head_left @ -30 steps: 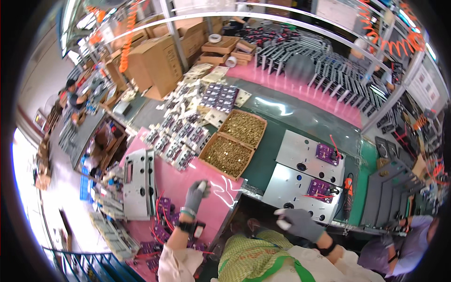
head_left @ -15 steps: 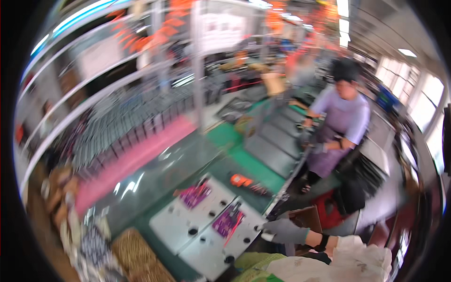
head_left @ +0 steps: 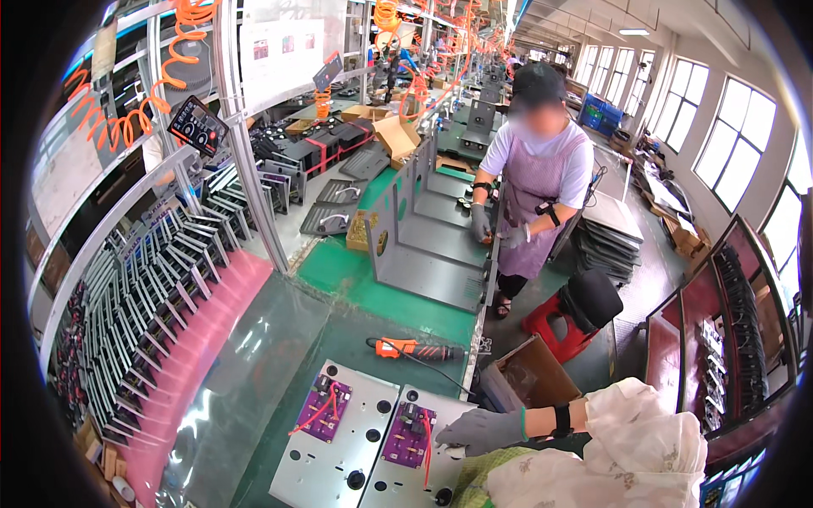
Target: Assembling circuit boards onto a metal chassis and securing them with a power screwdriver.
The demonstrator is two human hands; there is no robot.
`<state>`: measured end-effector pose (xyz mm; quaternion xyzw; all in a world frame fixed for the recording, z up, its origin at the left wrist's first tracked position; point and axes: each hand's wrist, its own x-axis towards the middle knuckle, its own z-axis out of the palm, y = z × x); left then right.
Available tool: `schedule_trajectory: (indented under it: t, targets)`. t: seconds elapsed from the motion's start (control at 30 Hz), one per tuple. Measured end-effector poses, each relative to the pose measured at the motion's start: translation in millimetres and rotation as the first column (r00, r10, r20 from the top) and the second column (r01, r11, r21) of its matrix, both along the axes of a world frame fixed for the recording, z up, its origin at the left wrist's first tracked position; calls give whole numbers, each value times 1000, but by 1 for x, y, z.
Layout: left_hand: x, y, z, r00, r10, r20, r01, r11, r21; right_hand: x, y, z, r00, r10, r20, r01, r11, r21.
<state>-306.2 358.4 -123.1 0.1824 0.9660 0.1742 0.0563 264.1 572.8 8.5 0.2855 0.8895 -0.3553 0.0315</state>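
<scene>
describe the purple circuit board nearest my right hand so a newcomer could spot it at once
On the green bench, find two silver metal plates lying side by side. The purple circuit board you want sits on the right-hand one, nearest your gloved right hand. Its red wire runs straight down the picture, while one on the left board slants down leftward.

Wears on the right hand (head_left: 484, 431) a grey, close-fitting fabric glove (head_left: 501, 427) with whitish fingertips (head_left: 456, 451) and a narrow teal-green cuff edge (head_left: 524, 425), plus a flat black wristband (head_left: 561, 421), a loose cream-white fabric sleeve (head_left: 633, 427) with faint beige motifs, and patterned yellow-green cloth (head_left: 487, 472) below.
</scene>
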Motion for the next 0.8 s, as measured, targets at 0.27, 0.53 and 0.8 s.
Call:
schedule_trajectory:
  t: [0.27,0.53,0.8]
  targets:
    - [5,-2,10,998,-62,14,61,996,61,-5,-34,-12,997,25,79,-20,998,-56]
    - [11,-9,21,994,-105,21,101,987,127,-2,-61,-6,996,37,76,-40,998,45]
    - [28,-19,56,989,-147,24,139,966,220,0,-76,-10,994,49,93,-51,998,28]
